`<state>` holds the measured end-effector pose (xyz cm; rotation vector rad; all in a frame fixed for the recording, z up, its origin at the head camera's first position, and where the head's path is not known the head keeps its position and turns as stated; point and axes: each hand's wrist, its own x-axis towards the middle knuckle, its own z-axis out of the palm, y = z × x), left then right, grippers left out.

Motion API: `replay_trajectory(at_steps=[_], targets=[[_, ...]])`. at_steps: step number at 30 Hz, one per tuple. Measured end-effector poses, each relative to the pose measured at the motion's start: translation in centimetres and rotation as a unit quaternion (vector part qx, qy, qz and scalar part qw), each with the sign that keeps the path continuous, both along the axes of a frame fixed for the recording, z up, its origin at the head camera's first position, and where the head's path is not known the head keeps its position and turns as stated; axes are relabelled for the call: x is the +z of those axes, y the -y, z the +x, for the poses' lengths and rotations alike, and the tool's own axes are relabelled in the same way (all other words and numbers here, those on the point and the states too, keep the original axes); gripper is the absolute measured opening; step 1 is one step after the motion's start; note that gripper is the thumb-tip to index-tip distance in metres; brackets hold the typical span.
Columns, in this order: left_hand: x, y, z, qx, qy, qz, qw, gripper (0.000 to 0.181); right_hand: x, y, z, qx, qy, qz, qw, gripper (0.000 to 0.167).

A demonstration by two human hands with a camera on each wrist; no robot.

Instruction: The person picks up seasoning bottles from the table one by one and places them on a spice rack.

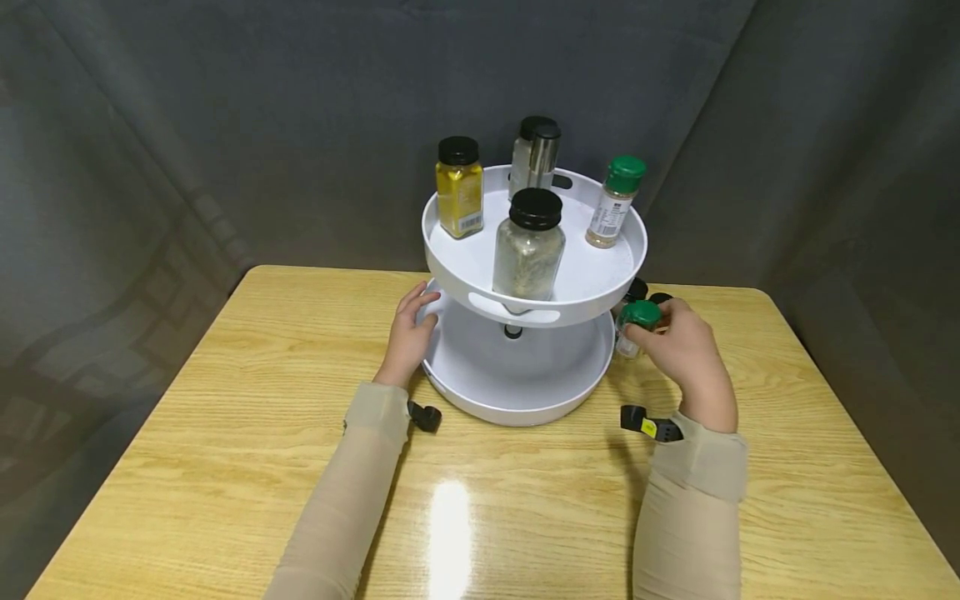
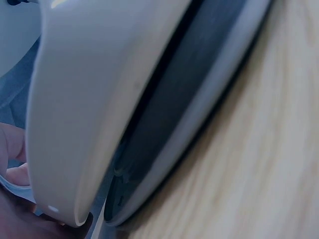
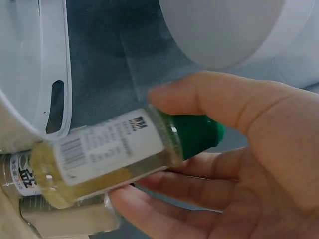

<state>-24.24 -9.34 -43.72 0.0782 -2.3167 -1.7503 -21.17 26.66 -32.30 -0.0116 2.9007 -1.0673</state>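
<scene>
Nearest the camera, sleeves: two beige ones, left sleeve (image 1: 337, 500) and right sleeve (image 1: 690, 517), reach over the near part of the desk (image 1: 225, 467).
Left hand (image 1: 407, 337): grips the left rim of the lower tray (image 1: 517, 379), thumb on the inner side.
Lower tray: round and white, roughly midway between the desk's left and right edges, nearer the back edge.
Upper tray (image 1: 581, 271): also round and white, raised above the lower tray.
Yellow jar (image 1: 460, 196): black-lidded, by the upper tray's left rim.
Black-lidded jar (image 1: 518, 160): near the upper tray's back rim, partly hidden by a silver bottle (image 1: 543, 158).
Large clear jar (image 1: 528, 260): black lid, beside the upper tray's front rim.
White-labelled shaker (image 1: 611, 215): green lid, near the upper tray's right rim.
Green-capped jar (image 1: 639, 325): just right of the lower tray, towards the desk's back edge; tilted in the right wrist view, barcode showing. Whether it touches the desk, I cannot tell.
Right hand (image 1: 684, 342): pinches the green-capped jar near its cap, between thumb and fingers.
Black lids (image 1: 660, 298): behind the green-capped jar, mostly hidden.
</scene>
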Motion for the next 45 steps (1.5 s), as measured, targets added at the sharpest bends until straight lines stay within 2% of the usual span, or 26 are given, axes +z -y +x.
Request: replay_trajectory(at_steps=[9,17,24,33,45], targets=[[0.1,-0.1,0.0,0.008,0.003,-0.006,0.9999,0.037,0.4,1.8,0.2,-0.056,-0.083,-0.032,0.9945,0.059],[0.0,-0.2,0.1,0.01,0.002,-0.005,0.9999,0.036,-0.2,3.6,-0.1,-0.061,-0.123,-0.055,0.989,0.054],[-0.1,-0.1,0.0,0.007,0.002,-0.002,1.0,0.036,-0.5,4.2,-0.3,-0.062,-0.135,-0.074,0.9861,0.047],[-0.1,-0.1,0.0,0.006,0.0,0.004,1.0,0.035,-1.3,5.0,-0.9,-0.039,-0.156,-0.093,0.9826,0.046],[0.0,-0.1,0.0,0.007,-0.006,0.003,0.9999,0.035,-2.0,5.4,-1.2,-0.027,-0.144,-0.085,0.9855,0.046]])
